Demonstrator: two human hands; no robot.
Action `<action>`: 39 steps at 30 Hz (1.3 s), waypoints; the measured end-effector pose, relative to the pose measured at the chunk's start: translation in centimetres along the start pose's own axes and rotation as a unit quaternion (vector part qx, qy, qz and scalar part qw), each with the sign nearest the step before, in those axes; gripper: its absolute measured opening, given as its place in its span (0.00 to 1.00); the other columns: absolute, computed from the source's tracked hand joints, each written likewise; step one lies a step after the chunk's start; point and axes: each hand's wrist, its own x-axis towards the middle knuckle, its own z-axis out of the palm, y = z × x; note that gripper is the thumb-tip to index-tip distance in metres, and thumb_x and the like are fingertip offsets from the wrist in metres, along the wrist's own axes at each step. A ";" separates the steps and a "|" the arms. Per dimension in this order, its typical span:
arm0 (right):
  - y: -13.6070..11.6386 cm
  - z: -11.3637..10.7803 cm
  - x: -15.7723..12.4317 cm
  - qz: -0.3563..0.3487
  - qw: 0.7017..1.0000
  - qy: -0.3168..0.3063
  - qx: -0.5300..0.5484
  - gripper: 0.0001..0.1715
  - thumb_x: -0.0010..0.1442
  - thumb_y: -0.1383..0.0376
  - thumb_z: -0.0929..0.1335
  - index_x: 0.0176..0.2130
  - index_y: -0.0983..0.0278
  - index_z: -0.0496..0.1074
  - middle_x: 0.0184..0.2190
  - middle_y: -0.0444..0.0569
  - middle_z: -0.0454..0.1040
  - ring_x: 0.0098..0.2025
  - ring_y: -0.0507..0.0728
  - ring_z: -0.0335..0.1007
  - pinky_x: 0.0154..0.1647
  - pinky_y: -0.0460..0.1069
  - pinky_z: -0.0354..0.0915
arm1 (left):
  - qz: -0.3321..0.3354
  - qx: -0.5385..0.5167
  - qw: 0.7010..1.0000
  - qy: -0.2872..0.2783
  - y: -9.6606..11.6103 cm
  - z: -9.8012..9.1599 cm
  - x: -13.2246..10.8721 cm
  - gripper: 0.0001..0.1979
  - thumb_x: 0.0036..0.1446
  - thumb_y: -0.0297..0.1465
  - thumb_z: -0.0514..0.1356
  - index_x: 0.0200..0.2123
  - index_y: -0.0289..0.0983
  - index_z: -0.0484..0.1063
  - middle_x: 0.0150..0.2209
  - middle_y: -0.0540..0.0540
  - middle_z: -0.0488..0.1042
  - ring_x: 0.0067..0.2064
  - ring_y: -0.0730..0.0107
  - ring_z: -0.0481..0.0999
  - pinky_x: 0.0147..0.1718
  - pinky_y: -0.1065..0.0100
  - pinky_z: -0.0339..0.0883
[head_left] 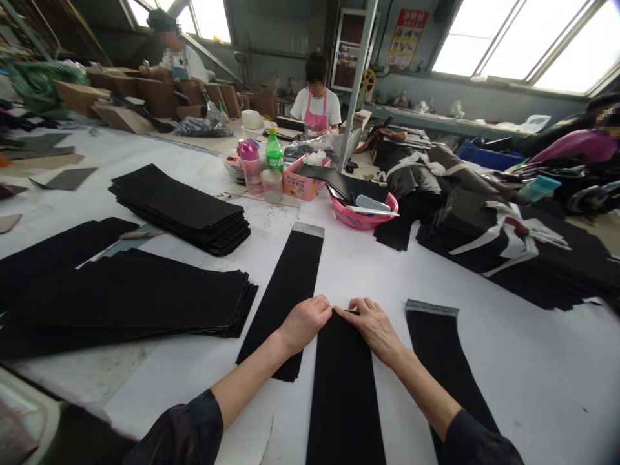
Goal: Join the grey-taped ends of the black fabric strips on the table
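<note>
A long black strip of sheet material [345, 387] lies in front of me, its far edge between my two hands. My left hand [306, 323] pinches the left corner of that edge with closed fingers. At the right corner, my right hand [372, 326] has its thumb and fingers bent onto the edge. Left of it lies another black strip [285, 290], with a grey band at its far end, partly behind my left hand and forearm. To the right is a third black strip [448, 361], also grey-banded, its near part hidden by my right sleeve.
Stacks of black pieces [181, 206] lie on the left of the white table [533, 361]. Beyond are a pink basin [363, 219], a pink box [303, 181] and a green bottle [274, 152]. Tied black bundles [523, 245] stand at right. Co-workers sit farther back.
</note>
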 end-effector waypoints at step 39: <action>-0.6 -0.5 0.2 0.014 0.998 -0.048 -0.024 0.39 0.63 0.75 0.65 0.65 0.45 0.53 0.45 0.50 0.64 0.45 0.60 0.61 0.44 0.53 0.61 | 0.006 0.053 0.999 0.006 0.6 0.2 -1.0 0.14 0.61 0.20 0.50 0.48 0.29 0.68 0.45 0.39 0.71 0.50 0.60 0.72 0.51 0.59 0.70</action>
